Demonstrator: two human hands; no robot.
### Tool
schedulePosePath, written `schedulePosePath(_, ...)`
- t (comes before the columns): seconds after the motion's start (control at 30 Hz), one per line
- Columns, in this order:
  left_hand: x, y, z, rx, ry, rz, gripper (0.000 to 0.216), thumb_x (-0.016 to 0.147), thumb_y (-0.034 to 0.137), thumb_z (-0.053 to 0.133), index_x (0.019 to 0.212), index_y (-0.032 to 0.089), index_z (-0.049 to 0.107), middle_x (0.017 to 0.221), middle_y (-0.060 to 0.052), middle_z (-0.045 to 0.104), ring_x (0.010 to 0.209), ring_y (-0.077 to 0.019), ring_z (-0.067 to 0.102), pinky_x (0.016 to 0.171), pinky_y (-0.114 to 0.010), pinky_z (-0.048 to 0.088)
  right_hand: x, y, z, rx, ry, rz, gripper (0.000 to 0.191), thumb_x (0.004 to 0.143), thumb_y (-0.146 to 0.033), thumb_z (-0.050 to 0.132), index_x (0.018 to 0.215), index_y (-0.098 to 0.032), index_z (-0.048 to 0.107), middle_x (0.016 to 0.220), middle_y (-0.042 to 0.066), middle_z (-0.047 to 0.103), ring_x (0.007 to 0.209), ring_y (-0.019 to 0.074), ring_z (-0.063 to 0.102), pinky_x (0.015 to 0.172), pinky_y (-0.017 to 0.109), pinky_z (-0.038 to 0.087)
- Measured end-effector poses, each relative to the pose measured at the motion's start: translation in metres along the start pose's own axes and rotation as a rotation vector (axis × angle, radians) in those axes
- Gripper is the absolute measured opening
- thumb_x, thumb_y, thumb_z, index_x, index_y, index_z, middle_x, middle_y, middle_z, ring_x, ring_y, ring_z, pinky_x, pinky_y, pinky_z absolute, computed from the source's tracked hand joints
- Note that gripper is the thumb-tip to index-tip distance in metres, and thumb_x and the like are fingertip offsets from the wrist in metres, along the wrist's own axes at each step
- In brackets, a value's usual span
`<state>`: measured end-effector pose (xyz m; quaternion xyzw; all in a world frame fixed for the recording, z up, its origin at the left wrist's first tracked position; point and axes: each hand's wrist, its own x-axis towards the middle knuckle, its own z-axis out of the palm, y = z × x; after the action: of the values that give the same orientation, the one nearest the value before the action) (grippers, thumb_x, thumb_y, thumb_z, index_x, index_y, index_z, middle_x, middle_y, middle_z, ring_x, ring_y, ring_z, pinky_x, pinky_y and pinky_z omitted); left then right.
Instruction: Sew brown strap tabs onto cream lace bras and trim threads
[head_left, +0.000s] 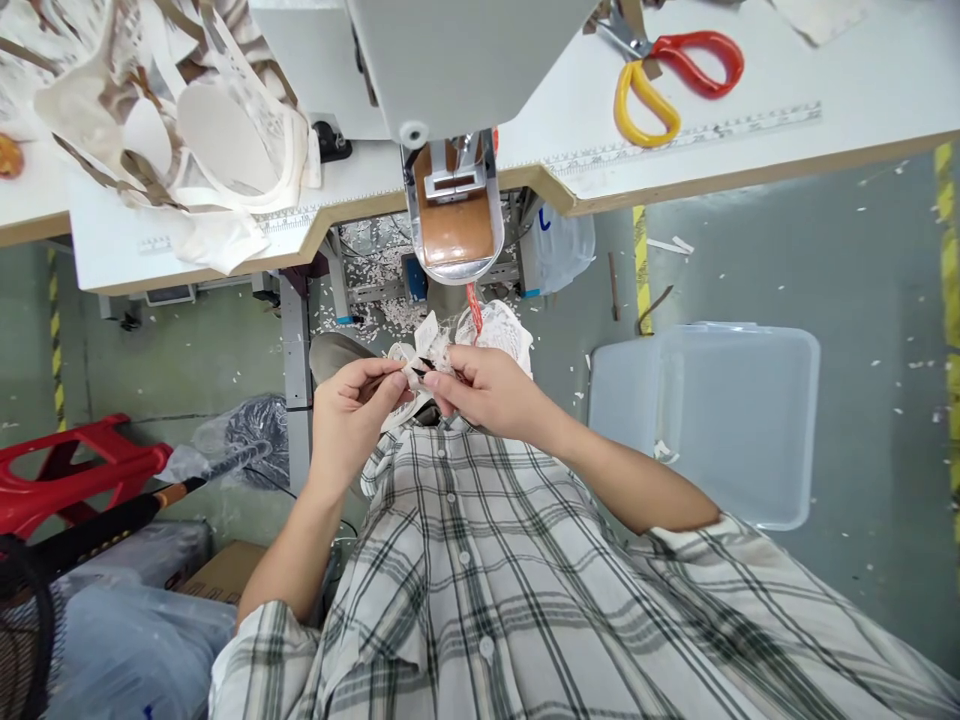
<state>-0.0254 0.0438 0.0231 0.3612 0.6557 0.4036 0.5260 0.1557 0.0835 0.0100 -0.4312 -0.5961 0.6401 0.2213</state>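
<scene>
Close to my chest, both hands hold a small white patterned fabric piece [480, 335]. My left hand [351, 408] pinches its left end between thumb and fingers. My right hand [491, 390] grips it from the right with fingers closed; something small and dark shows at the fingertips, and I cannot make out what it is. The piece hangs just below the sewing machine's arm [454, 215], and a red thread or strip [473, 305] runs down to it.
The white worktable [787, 90] bears red-and-yellow scissors [671, 75], a ruler strip [690, 135], and a heap of cut white pieces [180, 130] at left. A translucent plastic bin [720, 420] stands on the floor at right. A red stool [67, 470] and bags lie at left.
</scene>
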Motion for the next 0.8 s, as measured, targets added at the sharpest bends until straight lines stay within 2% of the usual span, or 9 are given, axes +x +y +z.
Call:
schedulePosePath(0.13,0.0,-0.01,-0.007,0.013,-0.063,-0.088,0.028,0.076,0.039,0.083,0.091,0.017,0.077,0.082,-0.004,0.076,0.069,-0.0149,0.073,0.07,-0.027,0.064,0.007,0.016,-0.026,0.284,0.281,-0.008,0.034,0.097,-0.056,0.05,0.09,-0.023,0.051,0.062,-0.006,0.054,0.044,0.0086,0.04,0.044,0.024,0.03)
schedulePosePath(0.2,0.0,-0.012,-0.013,0.032,-0.116,-0.12,0.028,0.077,0.041,0.082,0.091,0.017,0.076,0.08,-0.004,0.076,0.068,-0.0144,0.072,0.069,-0.026,0.063,0.006,0.028,-0.053,0.068,0.446,-0.002,0.035,0.098,-0.057,0.047,0.1,-0.023,0.055,0.07,-0.001,0.06,0.052,0.0125,0.05,0.05,0.026,0.039)
schedulePosePath(0.27,0.001,-0.008,-0.018,0.06,-0.17,-0.113,0.028,0.079,0.041,0.08,0.094,0.018,0.075,0.077,-0.003,0.074,0.065,-0.0141,0.071,0.066,-0.025,0.062,0.002,0.035,-0.078,-0.372,0.466,0.037,0.04,0.094,-0.057,0.054,0.104,-0.019,0.06,0.088,0.01,0.068,0.076,0.0232,0.064,0.068,0.036,0.051)
schedulePosePath(0.37,0.005,0.006,-0.018,0.129,-0.281,-0.068,0.027,0.083,0.039,0.076,0.102,0.021,0.068,0.075,-0.001,0.073,0.061,-0.0147,0.07,0.062,-0.026,0.058,-0.007,0.032,-0.09,-0.853,0.376,-0.006,0.052,0.086,-0.054,0.066,0.117,-0.012,0.064,0.129,0.025,0.062,0.121,0.0426,0.057,0.099,0.057,0.045)
schedulePosePath(0.43,0.008,0.018,-0.013,0.196,-0.403,-0.033,0.021,0.087,0.037,0.07,0.1,0.023,0.062,0.076,0.0,0.072,0.063,-0.016,0.07,0.061,-0.026,0.056,-0.01,0.023,-0.079,-0.852,0.273,-0.152,0.057,0.088,-0.054,0.065,0.129,-0.014,0.06,0.142,0.023,0.055,0.133,0.0408,0.049,0.106,0.056,0.041)
schedulePosePath(0.57,0.018,0.034,-0.004,0.47,-0.596,0.12,0.013,0.093,0.038,0.06,0.091,0.025,0.06,0.074,0.0,0.071,0.064,-0.0183,0.069,0.058,-0.027,0.05,-0.006,0.009,-0.046,-0.614,-0.21,-0.276,0.027,0.098,-0.044,0.053,0.095,-0.021,0.067,0.095,0.006,0.071,0.088,0.0209,0.064,0.076,0.031,0.047)
schedulePosePath(0.63,0.02,0.033,-0.003,0.613,-0.439,0.266,0.013,0.091,0.038,0.062,0.09,0.025,0.062,0.074,-0.002,0.07,0.066,-0.0205,0.067,0.061,-0.03,0.05,-0.003,0.009,-0.044,-0.567,-0.236,-0.198,0.031,0.1,-0.039,0.049,0.08,-0.02,0.063,0.075,0.001,0.064,0.069,0.0153,0.056,0.064,0.027,0.038)
schedulePosePath(0.73,0.014,0.017,0.002,0.557,-0.004,0.436,0.017,0.085,0.04,0.07,0.088,0.024,0.065,0.085,-0.007,0.071,0.083,-0.0253,0.068,0.078,-0.037,0.053,-0.001,0.012,-0.056,-0.232,0.082,-0.042,0.03,0.094,-0.044,0.056,0.078,-0.02,0.06,0.071,-0.001,0.059,0.067,0.0139,0.05,0.063,0.026,0.036)
schedulePosePath(0.8,0.002,-0.003,0.016,0.34,0.031,0.376,0.025,0.085,0.047,0.07,0.093,0.023,0.066,0.094,-0.01,0.071,0.091,-0.0264,0.068,0.086,-0.039,0.052,-0.002,0.011,-0.062,0.198,0.22,0.081,0.032,0.089,-0.051,0.059,0.079,-0.02,0.059,0.071,-0.001,0.06,0.065,0.0145,0.053,0.063,0.026,0.041)
